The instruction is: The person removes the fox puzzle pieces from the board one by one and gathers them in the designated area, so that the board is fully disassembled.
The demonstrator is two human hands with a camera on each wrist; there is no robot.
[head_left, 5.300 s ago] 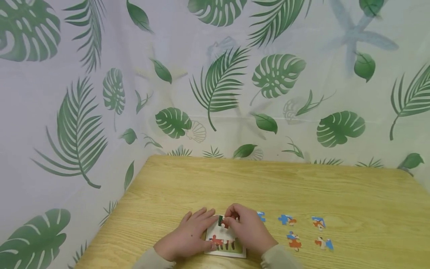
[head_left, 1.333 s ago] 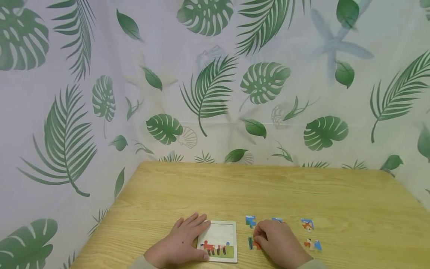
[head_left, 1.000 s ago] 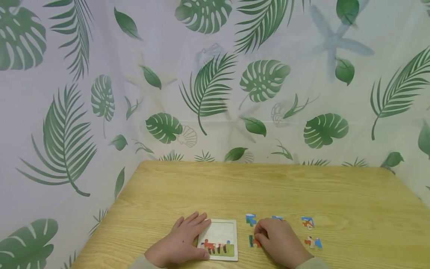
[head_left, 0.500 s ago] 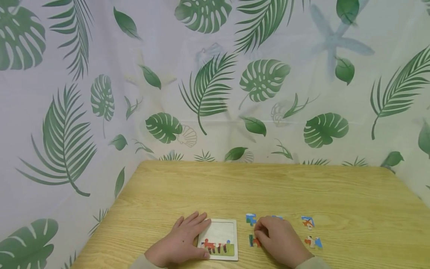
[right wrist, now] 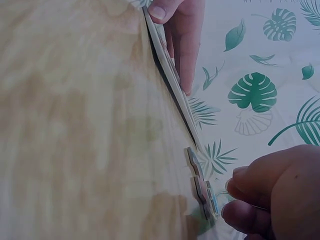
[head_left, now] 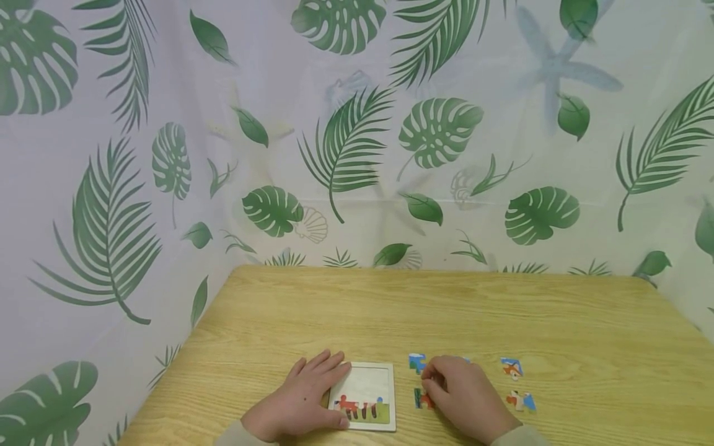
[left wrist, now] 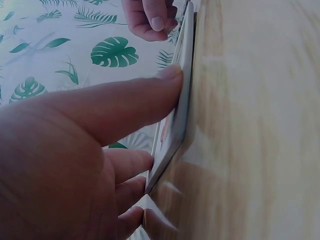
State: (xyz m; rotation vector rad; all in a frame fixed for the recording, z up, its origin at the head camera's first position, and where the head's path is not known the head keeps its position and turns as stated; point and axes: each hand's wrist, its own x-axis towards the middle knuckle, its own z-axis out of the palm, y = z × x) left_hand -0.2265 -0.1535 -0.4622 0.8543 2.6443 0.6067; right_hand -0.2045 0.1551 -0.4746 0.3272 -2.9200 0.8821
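Note:
A square white-framed jigsaw tray [head_left: 391,396] lies on the table, its lower part filled with pieces showing red, dark legs and green ground. My left hand [head_left: 301,396] rests along its left side, fingers outstretched; the left wrist view shows the thumb [left wrist: 150,95] touching the tray. Just right of the tray, my right hand [head_left: 468,396] hovers with curled fingers beside a green-and-red puzzle piece [head_left: 418,398], partly covering it. In the right wrist view, the right fingertips [right wrist: 234,182] appear apart from the pieces, with nothing visibly held.
A blue-and-green piece [head_left: 416,362] lies behind the red one; another [head_left: 466,359] is mostly hidden behind my right hand. Two more, an orange-and-blue piece [head_left: 511,368] and a red-white-blue piece [head_left: 521,401], lie farther right. A leaf-print curtain [head_left: 346,235] borders the wooden table [head_left: 312,310].
Several seconds ago my right hand held the green-and-red piece over the tray; that piece now lies on the table to the right. Both hands have stayed almost still for the last second.

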